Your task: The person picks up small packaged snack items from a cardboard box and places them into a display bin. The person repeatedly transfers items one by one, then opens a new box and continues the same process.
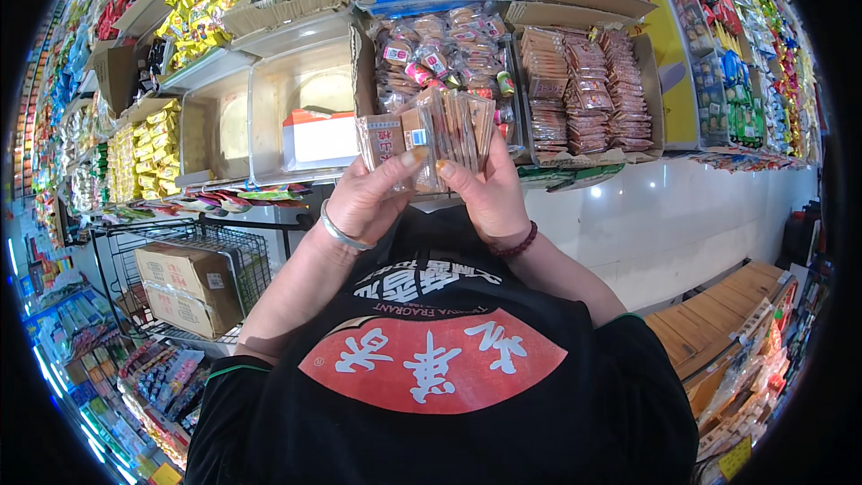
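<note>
Fanned between my two hands is a bunch of flat, brown snack packets [431, 135] in clear wrappers, some bearing print. My left hand [367, 192] grips the bunch from the left, its thumb pressed across the front packets. From the right, my right hand [495, 192] clasps the other side, thumb also on the front. Just beyond the hands stands a clear bin of wrapped round snacks [438, 47], partly covered by the packets. In the cardboard box to the right, similar flat packets [545, 87] stand in stacked rows beside reddish ones [619, 94].
Left of my hands is a clear plastic bin [303, 74] with a white and orange box [320, 138] inside. Yellow packets [151, 155] fill a bin farther left. A wire cart [249, 263] holding a cardboard carton [192, 289] stands at lower left. Wooden slats [727, 316] are at lower right.
</note>
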### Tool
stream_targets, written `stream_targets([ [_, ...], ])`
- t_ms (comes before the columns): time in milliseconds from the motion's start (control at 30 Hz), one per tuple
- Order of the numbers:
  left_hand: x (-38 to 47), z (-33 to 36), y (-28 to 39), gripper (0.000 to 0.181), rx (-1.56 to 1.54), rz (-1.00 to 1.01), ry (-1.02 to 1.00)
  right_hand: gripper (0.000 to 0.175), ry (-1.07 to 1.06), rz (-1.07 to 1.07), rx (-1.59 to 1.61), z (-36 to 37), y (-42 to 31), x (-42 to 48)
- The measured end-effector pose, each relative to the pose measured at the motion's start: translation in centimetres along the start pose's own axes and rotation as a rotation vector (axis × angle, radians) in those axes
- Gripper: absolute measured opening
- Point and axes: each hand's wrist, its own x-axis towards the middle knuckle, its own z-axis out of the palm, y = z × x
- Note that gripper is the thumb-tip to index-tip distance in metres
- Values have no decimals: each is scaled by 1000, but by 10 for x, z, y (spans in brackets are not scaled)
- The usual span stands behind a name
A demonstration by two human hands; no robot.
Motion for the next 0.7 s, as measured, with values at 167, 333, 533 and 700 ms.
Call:
stream_targets([
  [167,4,2,0,42,22,41,63,72,-40,-40,-2,8,-7,-6],
  [333,4,-5,6,55,75,-78,135,72,-18,-65,-15,10,-12,-5],
  [533,8,-11,3,58,-182,-96,61,68,-5,-71,1,4,-12,-3],
  [700,8,-15,5,60,-231,-96,-6,66,-21,-43,54,2,-12,-2],
])
